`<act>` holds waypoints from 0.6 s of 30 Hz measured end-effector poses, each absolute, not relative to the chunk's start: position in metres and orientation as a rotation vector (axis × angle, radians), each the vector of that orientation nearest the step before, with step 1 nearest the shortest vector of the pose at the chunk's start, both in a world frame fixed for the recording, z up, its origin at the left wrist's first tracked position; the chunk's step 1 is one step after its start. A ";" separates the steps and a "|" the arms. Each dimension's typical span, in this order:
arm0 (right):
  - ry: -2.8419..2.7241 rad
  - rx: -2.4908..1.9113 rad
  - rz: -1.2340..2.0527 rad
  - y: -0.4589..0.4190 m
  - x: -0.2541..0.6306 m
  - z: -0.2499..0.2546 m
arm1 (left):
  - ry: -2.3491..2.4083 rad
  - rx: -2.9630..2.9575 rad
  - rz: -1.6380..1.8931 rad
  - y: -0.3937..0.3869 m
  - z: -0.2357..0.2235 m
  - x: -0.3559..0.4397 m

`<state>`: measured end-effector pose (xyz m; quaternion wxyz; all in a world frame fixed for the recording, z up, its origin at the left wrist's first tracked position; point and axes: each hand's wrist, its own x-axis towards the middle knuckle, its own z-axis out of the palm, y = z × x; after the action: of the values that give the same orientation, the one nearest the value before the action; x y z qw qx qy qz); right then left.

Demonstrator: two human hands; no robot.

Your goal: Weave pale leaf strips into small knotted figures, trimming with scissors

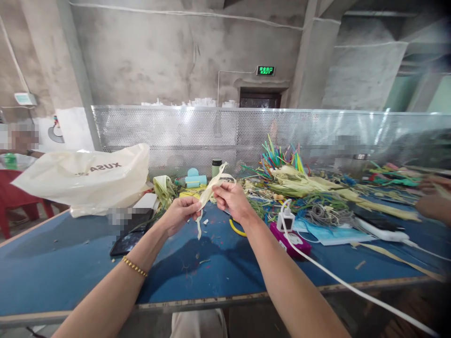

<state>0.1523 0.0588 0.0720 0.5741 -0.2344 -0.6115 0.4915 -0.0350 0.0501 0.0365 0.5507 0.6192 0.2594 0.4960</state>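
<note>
My left hand (181,213) and my right hand (231,199) are raised over the blue table (70,263), both pinching one pale yellow leaf strip (208,192). The strip loops up above my right hand and its lower end dangles below my left hand. A gold bead bracelet (135,266) is on my left wrist. The hands are a short way apart, with the strip stretched between them.
A cream plastic bag (84,176) lies at the left, with a dark phone (127,241) near it. A pile of pale leaves and coloured strips (303,185) fills the right. A white charger and cable (287,220) cross a magenta box (291,239). Another person's hands (431,197) work at the far right.
</note>
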 end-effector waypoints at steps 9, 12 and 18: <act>-1.423 -0.528 1.218 0.060 0.155 0.072 | 0.583 1.421 1.031 0.052 0.033 -0.039; -1.386 -0.536 1.239 0.058 0.153 0.074 | 0.596 1.427 1.010 0.052 0.031 -0.038; -1.370 -0.510 1.305 0.054 0.154 0.077 | 0.634 1.391 1.016 0.047 0.035 -0.034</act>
<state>0.1538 0.0538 0.0771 0.5571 -0.2161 -0.5805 0.5531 -0.0341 0.0475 0.0346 0.6076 0.6018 0.2745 0.4397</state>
